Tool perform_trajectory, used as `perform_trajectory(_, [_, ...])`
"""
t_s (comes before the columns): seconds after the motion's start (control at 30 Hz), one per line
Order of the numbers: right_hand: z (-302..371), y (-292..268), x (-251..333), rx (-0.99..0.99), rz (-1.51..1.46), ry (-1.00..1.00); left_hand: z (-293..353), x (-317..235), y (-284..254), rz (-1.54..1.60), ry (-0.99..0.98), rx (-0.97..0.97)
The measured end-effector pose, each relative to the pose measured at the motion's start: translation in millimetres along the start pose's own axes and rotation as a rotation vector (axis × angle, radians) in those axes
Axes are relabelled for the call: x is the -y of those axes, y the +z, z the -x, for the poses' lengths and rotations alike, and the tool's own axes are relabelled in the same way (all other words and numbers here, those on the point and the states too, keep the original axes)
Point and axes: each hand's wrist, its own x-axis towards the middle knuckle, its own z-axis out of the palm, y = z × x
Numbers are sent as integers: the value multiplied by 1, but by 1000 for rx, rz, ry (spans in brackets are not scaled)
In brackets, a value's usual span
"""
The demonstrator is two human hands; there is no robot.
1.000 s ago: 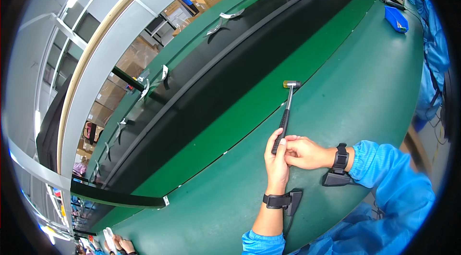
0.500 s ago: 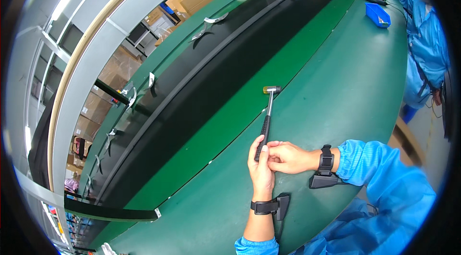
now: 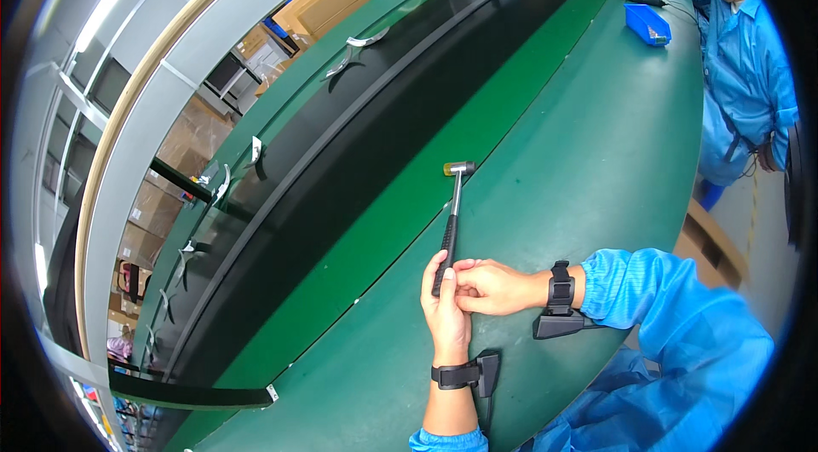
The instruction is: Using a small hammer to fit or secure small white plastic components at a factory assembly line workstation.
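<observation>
Smooth green bench (image 3: 588,188) spread beneath the hands, which met: I saw the left hand (image 3: 446,320) clasping the hammer (image 3: 450,230) by its textured black grip, cylindrical head (image 3: 458,169) beyond; the right hand's (image 3: 496,286) hold I couldn't tell.

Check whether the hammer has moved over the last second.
No, not noticeably: the hammer keeps about the same place against the table seam; the whole view shifts.
</observation>
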Motion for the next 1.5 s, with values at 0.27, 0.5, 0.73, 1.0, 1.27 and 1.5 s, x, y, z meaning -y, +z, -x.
perform_trajectory(0.27, [1, -1, 3, -19, 34, -25, 0, 1, 1, -8, -2, -13])
perform_trajectory(0.5, [1, 0, 2, -26, 29, -28, 1, 0, 1, 9, -3, -6])
perform_trajectory(0.73, [0, 0, 2, -16, 14, -9, -1, 2, -2, -9, 4, -9])
perform_trajectory(1.0, [0, 1, 1, -12, 11, -6, 0, 0, -1, 3, 2, -4])
perform_trajectory(1.27, [0, 1, 1, -56, 31, -86, 0, 1, -1, -7, -2, -6])
perform_trajectory(1.5, [0, 1, 1, -57, 41, -91, 0, 0, -1, -1, -6, -5])
